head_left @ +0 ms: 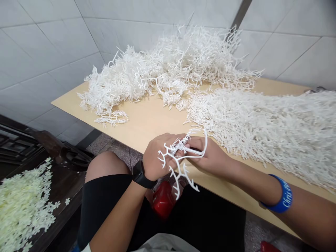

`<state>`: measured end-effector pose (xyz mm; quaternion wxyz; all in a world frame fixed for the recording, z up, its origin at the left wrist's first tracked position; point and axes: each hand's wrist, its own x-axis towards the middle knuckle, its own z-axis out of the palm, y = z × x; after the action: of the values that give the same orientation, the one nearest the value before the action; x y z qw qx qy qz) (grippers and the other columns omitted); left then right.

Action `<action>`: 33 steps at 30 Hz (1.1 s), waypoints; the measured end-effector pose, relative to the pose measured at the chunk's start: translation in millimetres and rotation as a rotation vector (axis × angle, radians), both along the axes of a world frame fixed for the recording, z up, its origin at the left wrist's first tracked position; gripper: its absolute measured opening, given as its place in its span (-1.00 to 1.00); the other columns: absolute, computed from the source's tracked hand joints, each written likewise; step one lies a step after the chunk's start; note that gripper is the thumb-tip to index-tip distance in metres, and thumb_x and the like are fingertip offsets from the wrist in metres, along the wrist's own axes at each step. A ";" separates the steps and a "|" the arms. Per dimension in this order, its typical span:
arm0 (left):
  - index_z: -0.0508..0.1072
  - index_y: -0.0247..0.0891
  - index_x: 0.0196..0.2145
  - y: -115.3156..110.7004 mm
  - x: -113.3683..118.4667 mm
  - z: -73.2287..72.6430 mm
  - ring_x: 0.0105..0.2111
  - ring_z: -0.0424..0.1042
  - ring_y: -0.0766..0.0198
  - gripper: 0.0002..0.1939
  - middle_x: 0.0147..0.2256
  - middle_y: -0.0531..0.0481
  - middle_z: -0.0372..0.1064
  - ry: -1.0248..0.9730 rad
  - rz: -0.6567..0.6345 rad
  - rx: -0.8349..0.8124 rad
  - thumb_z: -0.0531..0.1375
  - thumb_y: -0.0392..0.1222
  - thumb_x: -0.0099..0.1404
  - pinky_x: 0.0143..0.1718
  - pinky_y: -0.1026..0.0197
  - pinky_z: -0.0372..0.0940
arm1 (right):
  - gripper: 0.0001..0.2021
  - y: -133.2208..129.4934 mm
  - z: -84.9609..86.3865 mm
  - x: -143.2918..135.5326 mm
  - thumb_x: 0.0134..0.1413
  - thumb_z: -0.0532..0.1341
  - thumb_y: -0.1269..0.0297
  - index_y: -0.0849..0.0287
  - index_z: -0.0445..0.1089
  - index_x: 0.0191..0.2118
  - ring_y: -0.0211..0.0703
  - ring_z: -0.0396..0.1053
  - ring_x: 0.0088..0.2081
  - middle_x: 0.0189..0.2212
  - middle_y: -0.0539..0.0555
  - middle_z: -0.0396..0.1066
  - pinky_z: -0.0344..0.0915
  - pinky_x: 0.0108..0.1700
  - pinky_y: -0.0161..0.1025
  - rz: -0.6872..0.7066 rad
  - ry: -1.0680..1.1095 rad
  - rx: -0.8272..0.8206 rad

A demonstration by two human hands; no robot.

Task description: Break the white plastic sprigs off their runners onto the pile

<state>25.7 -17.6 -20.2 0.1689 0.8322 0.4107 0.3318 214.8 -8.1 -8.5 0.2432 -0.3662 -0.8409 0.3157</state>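
My left hand (160, 154) and my right hand (207, 154) meet at the front edge of the wooden table. Between them is a white branched plastic stem (180, 161), its forked twigs hanging down over my lap. The fingers of both hands are closed around the stem's middle, though part of the grip is hidden behind the twigs. A curved, thicker piece of the stem loops over my right fingers. Close beyond my hands lies a dense layer of small white branched pieces (252, 119). Farther back rises a tangled heap of white branched stems (168, 66).
The wooden table (157, 122) stands against a tiled wall (52, 45). At lower left, pale yellow-green little flowers (23, 203) lie piled on a dark wooden bench (63, 178). A red shiny object (163, 201) is below the table edge, between my legs.
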 end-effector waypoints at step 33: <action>0.46 -0.14 0.03 -4.4 4.0 8.3 -0.26 0.47 0.19 -0.69 -0.21 -0.02 0.53 -0.015 0.020 0.010 0.16 -0.18 0.34 -0.21 0.16 0.36 | -0.83 -1.2 -1.4 0.2 0.25 0.11 0.37 0.17 0.44 -0.30 -0.13 0.40 -0.27 -0.31 0.07 0.47 0.25 -0.22 -0.24 0.027 0.072 -0.011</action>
<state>29.7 -22.0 -11.9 0.1646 0.8264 0.4159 0.3419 215.0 -9.4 -9.9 0.2669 -0.3443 -0.8348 0.3365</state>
